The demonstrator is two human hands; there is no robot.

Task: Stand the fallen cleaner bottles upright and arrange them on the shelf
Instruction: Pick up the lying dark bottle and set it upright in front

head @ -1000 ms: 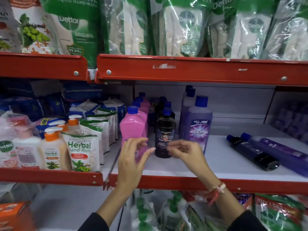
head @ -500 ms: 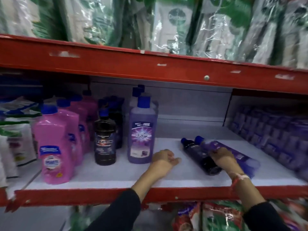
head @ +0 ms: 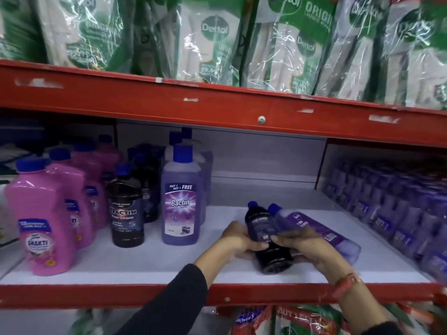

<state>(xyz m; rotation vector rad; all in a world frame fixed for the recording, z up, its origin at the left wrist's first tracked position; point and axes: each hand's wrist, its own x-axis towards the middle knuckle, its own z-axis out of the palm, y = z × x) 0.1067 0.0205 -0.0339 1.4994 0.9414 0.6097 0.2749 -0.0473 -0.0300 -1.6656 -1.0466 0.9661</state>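
Observation:
A black cleaner bottle (head: 260, 226) with a blue cap lies on its side on the white shelf (head: 154, 259), cap pointing to the back. My left hand (head: 238, 241) grips its left side and my right hand (head: 298, 245) grips its right side. Touching it on the right lies a purple cleaner bottle (head: 321, 232), also on its side. To the left stand an upright purple Bactin bottle (head: 181, 201), an upright black Bactin bottle (head: 126, 209) and pink bottles (head: 42, 221), each heading a row that runs to the back.
The red front lip (head: 96, 294) edges the shelf and a red beam (head: 217, 105) of the upper shelf hangs low overhead. Purple packs (head: 391, 206) fill the compartment on the right. Green Dettol pouches (head: 212, 39) stand above. White shelf surface lies between the standing and fallen bottles.
The view swung right from the standing bottles. Both hands moved to the fallen bottles; my left hand, resting on the shelf half a second ago, now joins my right on the black bottle.

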